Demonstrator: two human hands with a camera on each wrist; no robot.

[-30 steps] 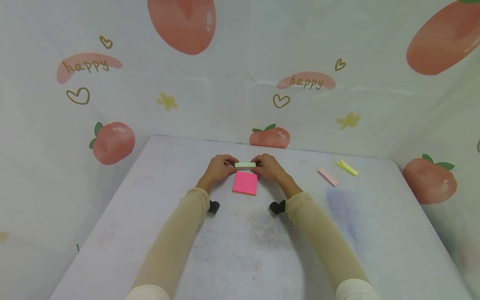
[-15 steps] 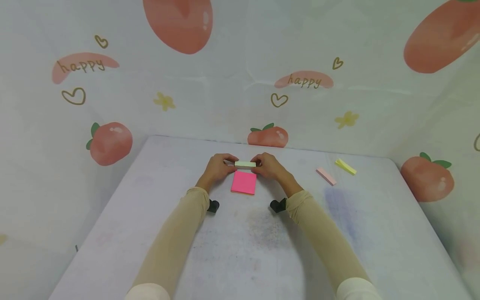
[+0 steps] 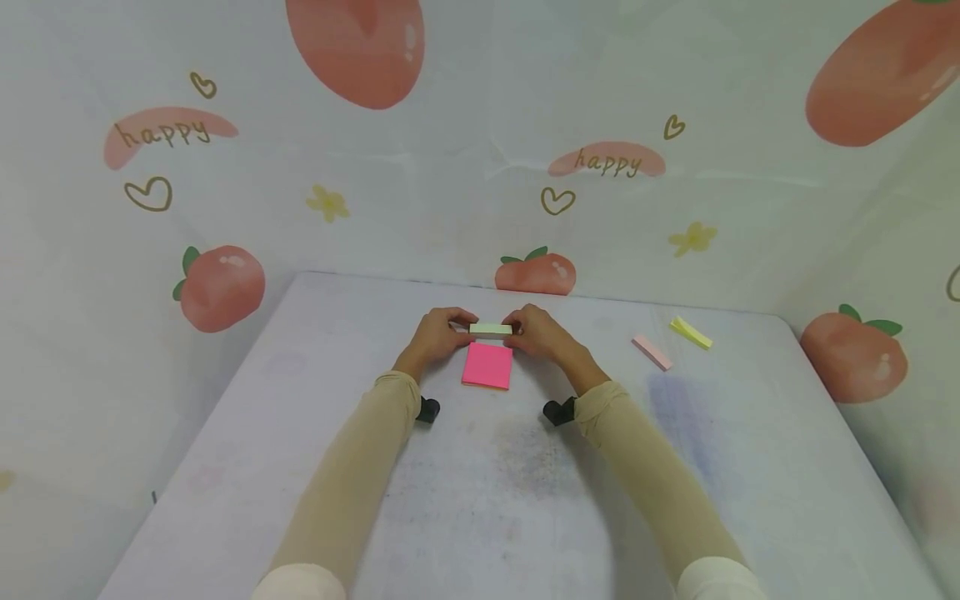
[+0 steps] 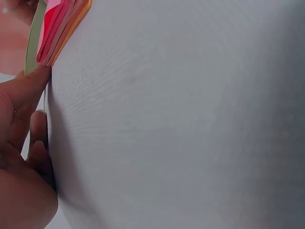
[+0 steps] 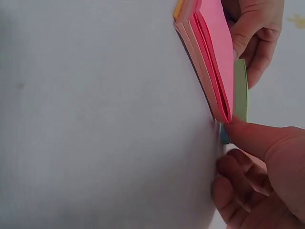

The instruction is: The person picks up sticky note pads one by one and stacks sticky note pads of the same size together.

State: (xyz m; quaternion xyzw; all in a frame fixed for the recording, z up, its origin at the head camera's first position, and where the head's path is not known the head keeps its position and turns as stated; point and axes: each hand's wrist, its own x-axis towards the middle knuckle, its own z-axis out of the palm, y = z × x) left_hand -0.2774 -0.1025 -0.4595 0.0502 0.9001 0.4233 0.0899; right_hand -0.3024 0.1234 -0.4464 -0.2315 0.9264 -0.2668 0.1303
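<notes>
A pale green strip of sticky notes lies crosswise near the back of the table. My left hand pinches its left end between thumb and fingers, and my right hand pinches the right end. Just in front of the strip rests a square stack of sticky notes, bright pink on top. From the right wrist view, that stack shows pink, pale and orange layers, with the right thumb right at its corner. Behind it the green strip stands partly hidden, and a small blue bit peeks out below.
To the right on the white table lie a pale pink strip and a yellow strip, both slanted. A fruit-printed white sheet hangs behind the table's back edge.
The head view has shifted slightly. Both hands keep their hold on the green strip, and the square stack stays in front of it.
</notes>
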